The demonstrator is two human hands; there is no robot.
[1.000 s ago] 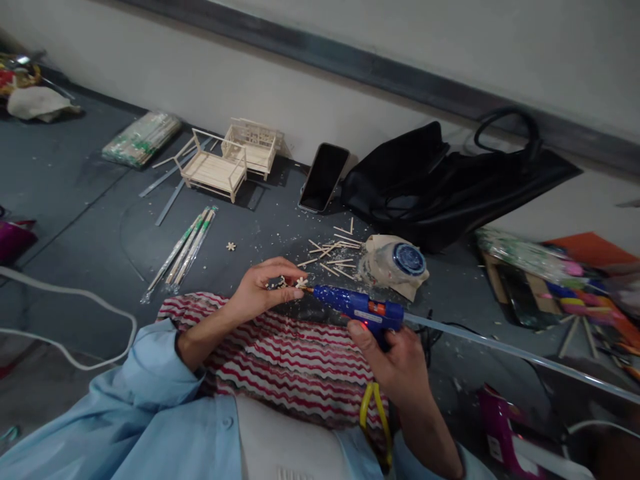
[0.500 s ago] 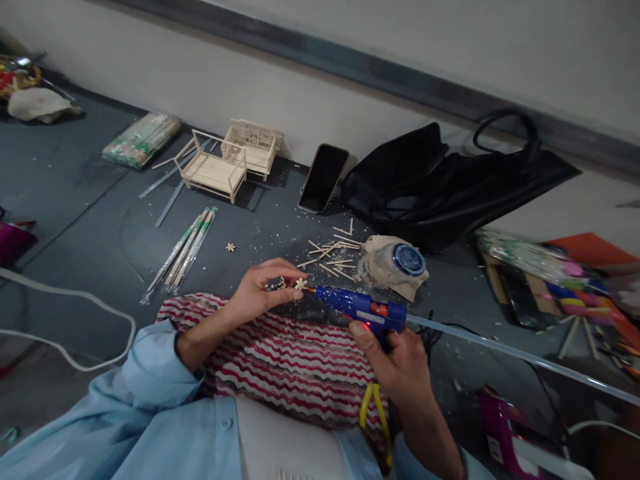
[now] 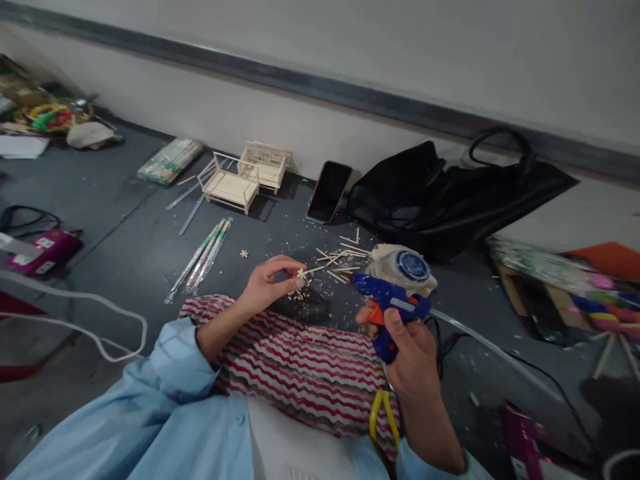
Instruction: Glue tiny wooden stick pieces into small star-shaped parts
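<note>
Between its thumb and fingers, my left hand (image 3: 274, 283) pinches a small pale flower-shaped wooden piece (image 3: 301, 274). My right hand (image 3: 407, 340) is wrapped round the handle of a blue glue gun (image 3: 387, 297) with an orange trigger; a long clear glue stick (image 3: 480, 339) trails from its back. The nozzle points left, over thin wooden sticks (image 3: 334, 256) and apart from the flower piece. Another small flower piece (image 3: 244, 253) lies on the dark table, left of my left hand. Two small furniture models made of sticks (image 3: 233, 187) stand further back.
Behind the glue gun sits a jar (image 3: 413, 265) on a cloth. A phone (image 3: 329, 191) and a black bag (image 3: 430, 200) lie near the wall. Wrapped stick bundles (image 3: 200, 260) are at the left. A striped cloth (image 3: 305, 373) and yellow-handled tool (image 3: 383, 417) are in front.
The glue gun in my right hand has moved away from the flower piece, to the right. My left hand still holds the piece. The view has shifted, showing more of the table's left side.
</note>
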